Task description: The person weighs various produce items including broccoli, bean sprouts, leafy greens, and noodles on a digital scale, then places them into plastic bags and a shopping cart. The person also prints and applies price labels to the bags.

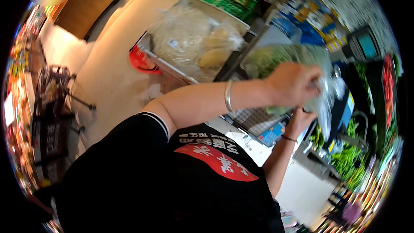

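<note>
A clear plastic bag of green leafy vegetables (270, 56) is in front of me, above a weighing scale with a blue keypad (273, 132). My left hand (296, 84), with a bangle on its wrist, is closed on the gathered upper part of the bag. My right hand (302, 119), with a dark band on its wrist, is at the bag's neck, just beside the left; its fingers are partly hidden by the plastic. Both hands are somewhat blurred. The loose end of the bag hangs beyond them.
Beyond the forearm stands a box (168, 68) of large plastic bags with pale contents, next to a green crate (231, 1). A scale display (364, 45) rises at the upper right. Green vegetables (351, 161) lie at the right. A shopping cart (51, 87) stands at the left.
</note>
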`<state>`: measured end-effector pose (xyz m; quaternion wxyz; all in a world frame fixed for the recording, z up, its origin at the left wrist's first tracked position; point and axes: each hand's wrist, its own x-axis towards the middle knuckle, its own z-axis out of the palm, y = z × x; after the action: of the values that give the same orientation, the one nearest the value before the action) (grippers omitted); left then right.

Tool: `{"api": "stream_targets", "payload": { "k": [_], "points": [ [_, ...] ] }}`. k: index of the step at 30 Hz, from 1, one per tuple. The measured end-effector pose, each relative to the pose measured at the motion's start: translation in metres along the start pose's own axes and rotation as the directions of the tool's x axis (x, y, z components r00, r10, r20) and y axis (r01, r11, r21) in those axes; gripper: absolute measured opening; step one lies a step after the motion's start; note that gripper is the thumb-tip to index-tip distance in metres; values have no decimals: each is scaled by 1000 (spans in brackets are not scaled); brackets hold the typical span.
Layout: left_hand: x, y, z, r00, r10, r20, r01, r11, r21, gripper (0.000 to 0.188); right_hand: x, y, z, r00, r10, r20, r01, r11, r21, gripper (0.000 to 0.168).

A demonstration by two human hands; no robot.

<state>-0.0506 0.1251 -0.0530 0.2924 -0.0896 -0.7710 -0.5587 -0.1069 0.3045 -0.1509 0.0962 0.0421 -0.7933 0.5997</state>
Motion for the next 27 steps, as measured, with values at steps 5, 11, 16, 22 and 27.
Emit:
{"api": "stream_targets", "payload": {
  "k": [5,11,16,22,27],
  "points": [
    [-17,30,-56,962,124,-241,-187,948,-258,34,-38,-43,25,915,-332,231,329,943,54,68],
    [-33,33,-165,911,124,-392,-172,981,-90,32,-66,-86,92,832,-321,453,299,946,121,63],
    [-89,3,-298,824,-86,-560,-11,986,-169,28,-72,-120,187,773,-156,614,-46,953,299,60],
    [-214,-27,-452,875,-143,-463,68,982,-174,28,-147,-147,346,342,-141,929,-35,986,163,32],
    [-281,-76,-499,799,-430,-420,538,823,182,21,-208,-143,459,-146,-310,939,229,913,337,35]
  ]
}}
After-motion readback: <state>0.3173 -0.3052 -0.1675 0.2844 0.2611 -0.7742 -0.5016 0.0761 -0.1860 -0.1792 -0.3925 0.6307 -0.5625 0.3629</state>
